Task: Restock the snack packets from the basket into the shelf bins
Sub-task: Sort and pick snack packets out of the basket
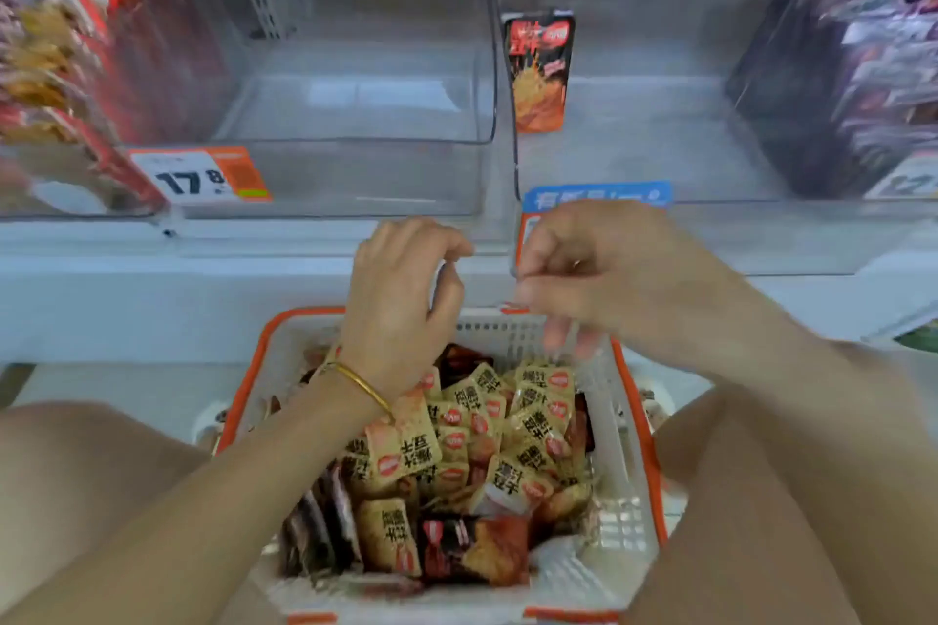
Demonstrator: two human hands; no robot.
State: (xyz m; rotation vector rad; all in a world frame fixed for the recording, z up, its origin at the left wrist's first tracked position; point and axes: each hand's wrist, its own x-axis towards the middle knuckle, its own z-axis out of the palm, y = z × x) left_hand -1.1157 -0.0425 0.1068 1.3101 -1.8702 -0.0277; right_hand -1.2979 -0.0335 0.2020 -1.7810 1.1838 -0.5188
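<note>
A white basket with an orange rim sits between my knees, full of small yellow snack packets and some dark red ones. My left hand hovers over the basket's far edge with loosely curled fingers, and I see nothing in it. My right hand hangs beside it over the far right corner, fingers drooping and blurred, also holding nothing visible. Ahead, one clear shelf bin stands empty. The clear bin to its right holds a single upright orange-red packet.
A bin of red packets fills the far left and a bin of purple packets the far right. An orange price tag reading 17.8 and a blue label hang on the bin fronts. A white shelf ledge runs behind the basket.
</note>
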